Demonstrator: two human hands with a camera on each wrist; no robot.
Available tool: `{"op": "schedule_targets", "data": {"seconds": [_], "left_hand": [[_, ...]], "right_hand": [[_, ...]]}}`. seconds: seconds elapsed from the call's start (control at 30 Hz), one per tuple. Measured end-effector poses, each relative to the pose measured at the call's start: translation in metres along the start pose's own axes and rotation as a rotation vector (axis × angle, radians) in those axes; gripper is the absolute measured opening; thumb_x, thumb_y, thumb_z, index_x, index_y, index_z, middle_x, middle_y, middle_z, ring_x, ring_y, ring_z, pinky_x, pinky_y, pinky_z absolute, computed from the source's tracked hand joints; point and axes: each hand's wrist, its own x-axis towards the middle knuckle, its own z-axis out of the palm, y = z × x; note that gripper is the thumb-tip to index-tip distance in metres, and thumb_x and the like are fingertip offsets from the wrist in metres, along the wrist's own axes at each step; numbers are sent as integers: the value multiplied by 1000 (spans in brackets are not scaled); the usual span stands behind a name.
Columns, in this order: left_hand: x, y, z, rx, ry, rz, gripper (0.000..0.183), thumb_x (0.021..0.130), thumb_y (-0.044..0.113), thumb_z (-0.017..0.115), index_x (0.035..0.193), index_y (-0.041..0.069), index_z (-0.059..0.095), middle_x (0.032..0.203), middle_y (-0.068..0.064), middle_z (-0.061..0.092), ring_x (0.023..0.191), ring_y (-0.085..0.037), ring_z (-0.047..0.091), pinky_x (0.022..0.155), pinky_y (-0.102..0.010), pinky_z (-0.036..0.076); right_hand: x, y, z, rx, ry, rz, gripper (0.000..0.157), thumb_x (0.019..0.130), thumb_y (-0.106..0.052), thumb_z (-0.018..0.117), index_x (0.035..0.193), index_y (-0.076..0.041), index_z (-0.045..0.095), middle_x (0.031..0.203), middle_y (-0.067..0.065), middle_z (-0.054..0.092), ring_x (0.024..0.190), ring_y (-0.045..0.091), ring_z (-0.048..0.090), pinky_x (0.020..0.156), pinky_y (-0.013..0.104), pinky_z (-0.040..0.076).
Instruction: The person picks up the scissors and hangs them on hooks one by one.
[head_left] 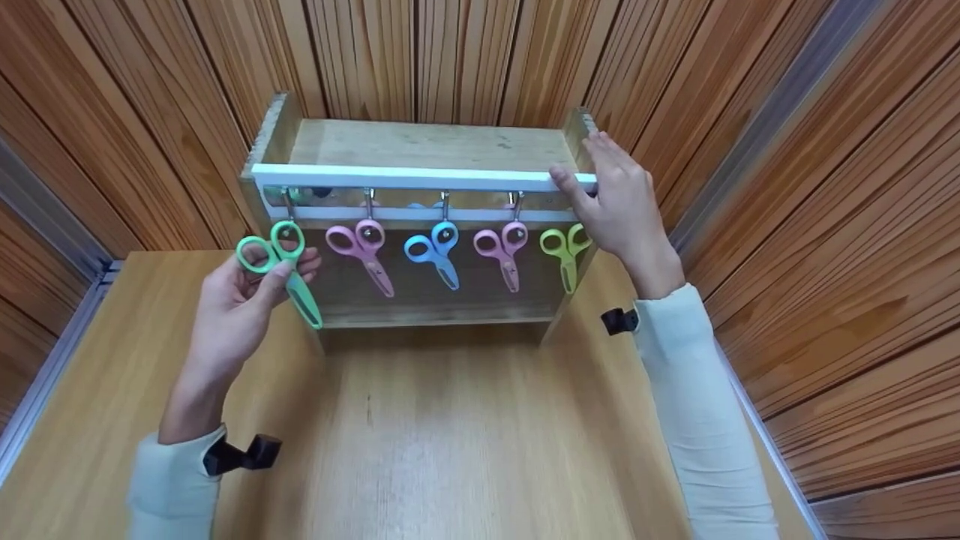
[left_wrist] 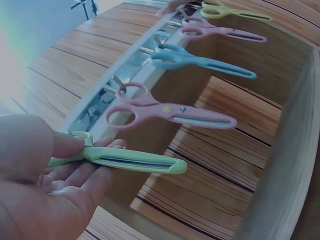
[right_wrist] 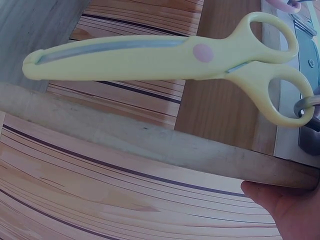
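Note:
My left hand pinches green scissors between thumb and fingers, blades pointing down. Their upper right loop overlaps the leftmost hook in the head view. In the left wrist view the thumb covers part of the handles. Hanging from hooks along the white rail are pink scissors, blue scissors, a second pink pair and yellow-green scissors. My right hand rests on the right end of the wooden rack, thumb on the rail and fingers extended along the side panel.
The rack stands on a wooden table, close to the wood-panelled back wall. Panelled walls with metal corner strips flank both sides. A black wrist mount sits at the left sleeve, another mount at the right.

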Motion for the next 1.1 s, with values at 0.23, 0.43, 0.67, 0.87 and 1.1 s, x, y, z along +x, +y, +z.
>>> {"op": "schedule_targets", "data": {"seconds": [0.23, 0.43, 0.67, 0.87, 1.1], "left_hand": [[6, -8, 0, -9, -15, -19, 35, 109, 21, 57, 136, 0, 58, 125, -1, 78, 117, -10, 75, 100, -23, 57], [6, -10, -2, -35, -28, -56, 32, 109, 24, 56, 133, 2, 57, 125, -3, 78, 118, -8, 74, 101, -22, 56], [5, -12, -2, -27, -15, -112, 32, 109, 27, 58, 128, 2, 56, 121, 5, 79, 118, -5, 74, 98, -21, 58], [0, -14, -2, -10, -2, -155, 38, 109, 26, 57, 137, 0, 53, 122, 6, 79, 118, -5, 73, 99, -21, 58], [-3, -17, -2, 56, -2, -162, 46, 110, 26, 56, 145, -3, 50, 120, 11, 78, 113, -2, 74, 98, -20, 58]], "right_hand": [[0, 0, -1, -5, -4, 12, 99, 99, -80, 39, 156, 1, 45, 167, 20, 40, 161, 33, 31, 133, 51, 25], [-1, 0, 0, 1, -23, 23, 100, 99, -81, 38, 157, 0, 44, 169, 19, 37, 162, 32, 29, 133, 52, 23], [-1, 0, -1, 0, -23, 3, 100, 99, -80, 38, 156, 2, 46, 168, 20, 38, 161, 33, 31, 133, 52, 25], [0, 0, -6, 25, -35, 15, 98, 99, -80, 40, 155, 0, 48, 169, 17, 38, 162, 30, 30, 134, 50, 24], [-6, 6, -8, 222, 55, 27, 77, 101, -66, 56, 148, -5, 59, 164, 12, 48, 156, 32, 42, 129, 54, 34]]}}
